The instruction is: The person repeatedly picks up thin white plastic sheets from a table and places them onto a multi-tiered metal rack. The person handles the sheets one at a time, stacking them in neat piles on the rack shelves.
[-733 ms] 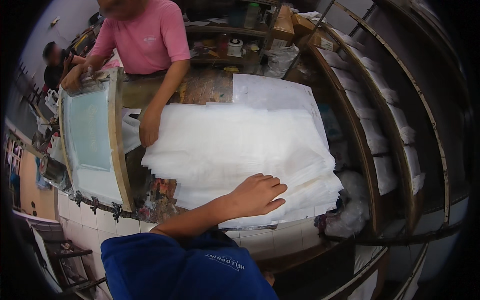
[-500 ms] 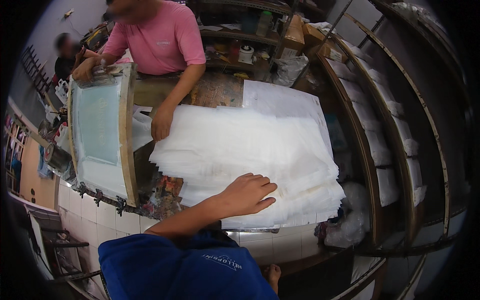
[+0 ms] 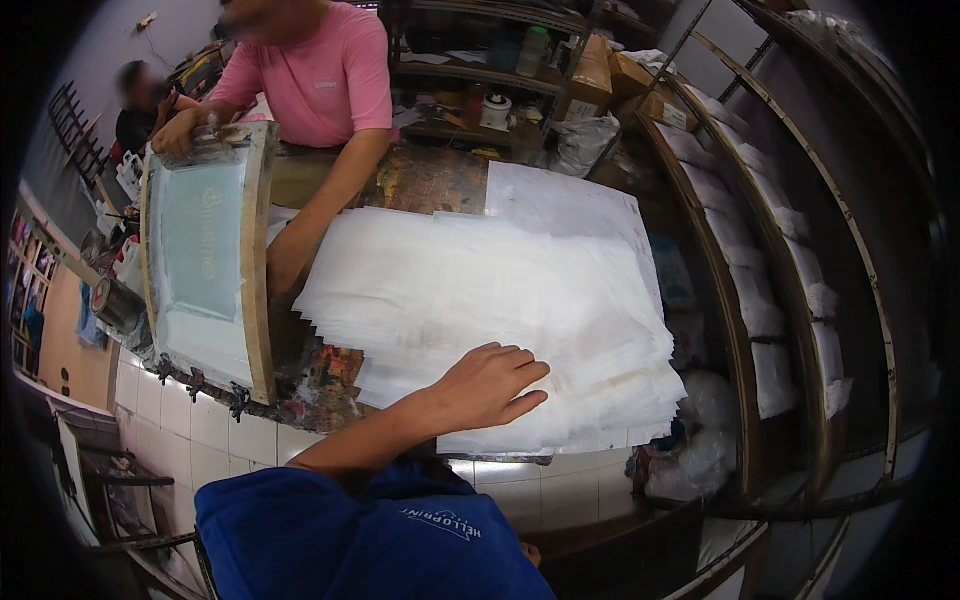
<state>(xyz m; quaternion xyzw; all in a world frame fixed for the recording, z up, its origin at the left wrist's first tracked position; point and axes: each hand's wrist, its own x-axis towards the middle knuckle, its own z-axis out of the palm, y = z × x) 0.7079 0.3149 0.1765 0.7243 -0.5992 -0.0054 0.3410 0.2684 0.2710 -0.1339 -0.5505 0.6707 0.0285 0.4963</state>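
My left hand [image 3: 488, 388] rests palm down on the near part of a wide, fanned pile of thin white translucent sheets [image 3: 450, 285]. Its fingers are loosely bent and the thumb stands apart, with nothing visible gripped. My right hand cannot be seen; a small bit of skin at the blue shirt's right edge is too slight to name. Across the table, a person in a pink shirt [image 3: 340, 75] holds the top of a tilted screen-printing frame [image 3: 262, 270] with one hand [image 3: 178, 132]. That person's other hand [image 3: 287, 268] reaches behind the frame, its fingers hidden.
The frame stands at the left end of a paint-stained table [image 3: 440, 180]. A larger pale sheet [image 3: 570, 195] lies under the pile's far right. On the right, a tall rack [image 3: 720, 270] holds stacks of white sheets. Clear plastic bags [image 3: 705, 440] lie below. Another person [image 3: 135, 105] is behind at left.
The other person's hand has moved left from the pile's far left edge to behind the frame, and the loose sheet near it is mostly hidden. My left hand stays in place.
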